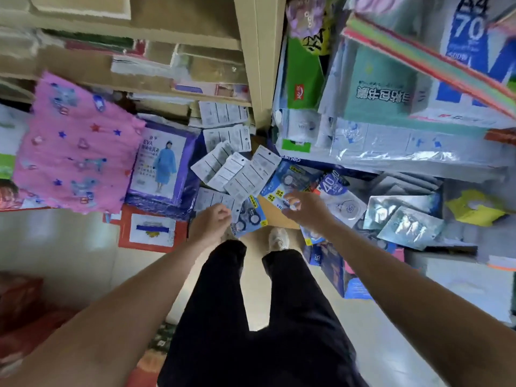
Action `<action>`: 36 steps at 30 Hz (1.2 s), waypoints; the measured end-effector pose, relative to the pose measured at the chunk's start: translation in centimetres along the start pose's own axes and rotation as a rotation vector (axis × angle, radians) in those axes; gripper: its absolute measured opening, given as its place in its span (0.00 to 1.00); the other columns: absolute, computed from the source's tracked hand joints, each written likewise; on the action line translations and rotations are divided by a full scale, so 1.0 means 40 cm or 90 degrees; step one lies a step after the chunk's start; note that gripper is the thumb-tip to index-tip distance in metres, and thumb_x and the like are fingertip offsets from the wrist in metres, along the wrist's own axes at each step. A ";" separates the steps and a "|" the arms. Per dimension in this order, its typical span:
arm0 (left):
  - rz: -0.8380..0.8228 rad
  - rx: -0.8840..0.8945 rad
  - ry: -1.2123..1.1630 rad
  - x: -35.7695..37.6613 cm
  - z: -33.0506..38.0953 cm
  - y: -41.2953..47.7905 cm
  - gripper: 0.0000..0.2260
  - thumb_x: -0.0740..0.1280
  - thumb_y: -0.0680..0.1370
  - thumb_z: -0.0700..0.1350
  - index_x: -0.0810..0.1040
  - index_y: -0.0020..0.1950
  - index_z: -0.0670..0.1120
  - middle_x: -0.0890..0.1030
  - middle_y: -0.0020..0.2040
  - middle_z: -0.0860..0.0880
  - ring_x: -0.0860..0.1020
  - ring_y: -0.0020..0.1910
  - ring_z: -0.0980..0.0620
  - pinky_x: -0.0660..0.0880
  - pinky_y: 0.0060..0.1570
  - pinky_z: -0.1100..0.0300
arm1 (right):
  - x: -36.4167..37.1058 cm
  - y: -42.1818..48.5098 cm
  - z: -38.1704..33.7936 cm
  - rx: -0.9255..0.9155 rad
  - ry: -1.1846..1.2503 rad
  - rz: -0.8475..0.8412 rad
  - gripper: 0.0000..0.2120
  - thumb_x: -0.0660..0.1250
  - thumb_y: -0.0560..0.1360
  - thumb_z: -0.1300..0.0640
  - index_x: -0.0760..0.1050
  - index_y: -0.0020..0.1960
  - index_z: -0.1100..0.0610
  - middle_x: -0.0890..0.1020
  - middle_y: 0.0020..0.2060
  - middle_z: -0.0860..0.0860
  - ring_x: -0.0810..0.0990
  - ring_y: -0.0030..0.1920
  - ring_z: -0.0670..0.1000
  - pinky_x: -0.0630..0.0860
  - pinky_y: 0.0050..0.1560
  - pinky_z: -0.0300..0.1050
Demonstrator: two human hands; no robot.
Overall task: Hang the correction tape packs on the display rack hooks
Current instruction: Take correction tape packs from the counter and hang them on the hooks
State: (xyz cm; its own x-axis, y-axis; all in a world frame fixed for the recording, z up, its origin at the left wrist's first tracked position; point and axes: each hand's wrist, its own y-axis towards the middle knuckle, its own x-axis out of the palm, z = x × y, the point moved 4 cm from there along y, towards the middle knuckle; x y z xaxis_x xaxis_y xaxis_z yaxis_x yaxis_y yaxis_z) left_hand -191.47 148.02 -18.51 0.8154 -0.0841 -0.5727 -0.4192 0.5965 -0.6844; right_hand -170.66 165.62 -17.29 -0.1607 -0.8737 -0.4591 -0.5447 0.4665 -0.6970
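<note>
Dozens of correction tape packs [245, 169] lie in a loose heap on the floor at the foot of the shelf post [262, 51], most of them face-down with their white backs showing. From where the person stands, the heap sits at twelve o'clock of both hands, just beyond the fingertips.

The left hand [213, 222] is curled tight, pinching the edge of a blue pack [250, 219] that sticks out at its three o'clock. That pack's long axis runs from about one o'clock to seven.

The right hand [304, 210] hangs with fingers loosely bent and holds nothing. It hovers over a second blue pack [282, 182] at its eleven o'clock, though blur at the fingertips makes it hard to say whether they touch the card.

That second pack is plainly the right hand's to take, being just beside it. The white-backed ones fan out nearer the left hand. I can make out no rack hooks from here, so any hanging means lifting the packs up and away from the floor.
</note>
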 end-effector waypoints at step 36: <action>0.187 -0.206 -0.252 0.409 -0.274 0.135 0.28 0.73 0.73 0.47 0.69 0.69 0.39 0.74 0.67 0.38 0.75 0.63 0.39 0.75 0.63 0.46 | 0.095 0.241 0.146 -0.096 -0.025 0.276 0.47 0.78 0.60 0.44 0.65 0.73 0.60 0.75 0.64 0.55 0.73 0.64 0.57 0.70 0.66 0.51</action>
State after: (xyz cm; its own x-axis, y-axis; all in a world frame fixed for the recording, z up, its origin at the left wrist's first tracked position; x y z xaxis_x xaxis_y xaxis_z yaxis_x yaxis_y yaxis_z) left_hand -184.77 141.13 -36.52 0.7081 0.3886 -0.5895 -0.6994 0.2708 -0.6615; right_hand -171.72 167.61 -28.96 -0.3703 -0.5957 -0.7127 -0.5478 0.7597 -0.3503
